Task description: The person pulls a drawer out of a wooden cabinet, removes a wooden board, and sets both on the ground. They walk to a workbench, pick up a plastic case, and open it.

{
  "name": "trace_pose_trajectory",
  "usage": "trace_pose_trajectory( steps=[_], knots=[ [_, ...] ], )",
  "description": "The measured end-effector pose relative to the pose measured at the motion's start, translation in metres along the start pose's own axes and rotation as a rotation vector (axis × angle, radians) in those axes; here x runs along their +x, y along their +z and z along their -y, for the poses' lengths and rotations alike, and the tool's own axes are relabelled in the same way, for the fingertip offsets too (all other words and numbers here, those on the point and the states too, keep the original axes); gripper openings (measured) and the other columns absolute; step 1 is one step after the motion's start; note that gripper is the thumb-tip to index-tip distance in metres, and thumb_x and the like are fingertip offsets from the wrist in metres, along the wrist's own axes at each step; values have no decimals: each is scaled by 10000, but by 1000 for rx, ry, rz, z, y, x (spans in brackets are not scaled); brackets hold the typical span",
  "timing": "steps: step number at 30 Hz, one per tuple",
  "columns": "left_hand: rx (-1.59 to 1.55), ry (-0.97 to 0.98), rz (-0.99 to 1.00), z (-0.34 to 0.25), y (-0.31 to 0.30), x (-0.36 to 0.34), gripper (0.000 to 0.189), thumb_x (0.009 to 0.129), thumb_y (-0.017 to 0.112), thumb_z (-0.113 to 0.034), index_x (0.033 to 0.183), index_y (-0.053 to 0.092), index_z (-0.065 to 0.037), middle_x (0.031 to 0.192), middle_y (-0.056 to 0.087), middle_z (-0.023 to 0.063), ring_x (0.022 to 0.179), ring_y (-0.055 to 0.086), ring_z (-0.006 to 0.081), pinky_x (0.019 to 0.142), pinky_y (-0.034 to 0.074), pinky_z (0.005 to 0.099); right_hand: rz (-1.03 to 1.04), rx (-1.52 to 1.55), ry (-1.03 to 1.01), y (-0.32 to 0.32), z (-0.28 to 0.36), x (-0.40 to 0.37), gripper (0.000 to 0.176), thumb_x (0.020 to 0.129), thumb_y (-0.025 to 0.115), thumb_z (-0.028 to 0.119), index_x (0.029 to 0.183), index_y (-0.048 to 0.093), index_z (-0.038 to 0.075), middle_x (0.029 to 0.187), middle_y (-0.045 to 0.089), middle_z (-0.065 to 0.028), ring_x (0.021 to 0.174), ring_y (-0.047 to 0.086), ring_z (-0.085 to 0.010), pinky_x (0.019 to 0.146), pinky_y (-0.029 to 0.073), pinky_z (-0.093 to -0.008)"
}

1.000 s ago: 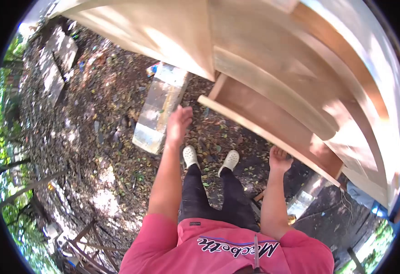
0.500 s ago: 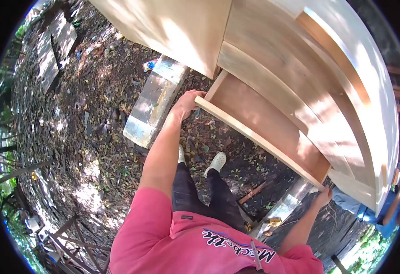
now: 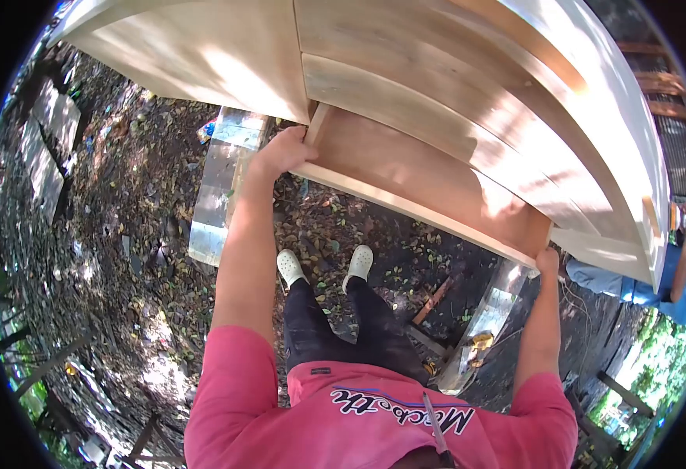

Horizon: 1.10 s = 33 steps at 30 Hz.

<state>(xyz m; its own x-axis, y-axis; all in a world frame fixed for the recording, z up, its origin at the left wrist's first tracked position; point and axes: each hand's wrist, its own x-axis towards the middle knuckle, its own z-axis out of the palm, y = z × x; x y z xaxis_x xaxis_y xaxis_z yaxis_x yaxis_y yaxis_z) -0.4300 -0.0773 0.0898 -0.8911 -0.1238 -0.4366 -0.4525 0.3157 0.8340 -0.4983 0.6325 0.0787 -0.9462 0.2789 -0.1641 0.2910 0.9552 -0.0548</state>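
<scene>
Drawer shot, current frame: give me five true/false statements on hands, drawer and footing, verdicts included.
1. The drawer sticks out of the cabinet. True.
2. The left hand is at one end of the drawer's front board. True.
3. The right hand hangs well away from the drawer. False: it is at the front board's other end.
4. The person wears black boots. False: light-coloured clogs.
5. The ground has fallen leaves on it. True.

We note a smooth, matt pale-wood drawer [image 3: 405, 168]; shirt [image 3: 374, 414] soft cloth; shoes [image 3: 359, 263] matt, plastic-looking.
</scene>
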Motion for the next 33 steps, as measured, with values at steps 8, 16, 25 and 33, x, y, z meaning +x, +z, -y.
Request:
trace_pose_trajectory(
  steps=[8,16,25,33],
  knots=[
    [156,-94,-3,-10,19,-111,623,724,581,-151,1308,427,-2,1126,603,174,1057,569,257,924,417,328,77,-20,78,7,-25,-87,323,739,615,225,891,624,-59,895,629,-282,889,607,-428,782,471,-475],
    [336,-79,-26,67,23,-174,677,707,619,-137,1328,396,15,1155,577,159,1054,566,224,911,433,317,244,119,164,0,-26,-198,421,683,658,230,947,598,-92,907,629,-291,902,611,-427,792,485,-449],
    [264,-263,-306,23,41,-100,513,680,669,-270,1085,585,34,938,656,214,899,647,292,774,501,364,362,973,221,35,-60,-117,290,741,570,89,1005,590,-28,846,642,-87,696,609,-133,569,498,-288],
    [325,-162,-376,48,51,-78,332,681,637,-209,870,599,61,782,642,201,723,646,264,634,493,380,177,634,160,63,-50,-95,480,696,512,68,1167,530,-27,969,642,-186,909,625,-303,779,489,-374]
  ],
)
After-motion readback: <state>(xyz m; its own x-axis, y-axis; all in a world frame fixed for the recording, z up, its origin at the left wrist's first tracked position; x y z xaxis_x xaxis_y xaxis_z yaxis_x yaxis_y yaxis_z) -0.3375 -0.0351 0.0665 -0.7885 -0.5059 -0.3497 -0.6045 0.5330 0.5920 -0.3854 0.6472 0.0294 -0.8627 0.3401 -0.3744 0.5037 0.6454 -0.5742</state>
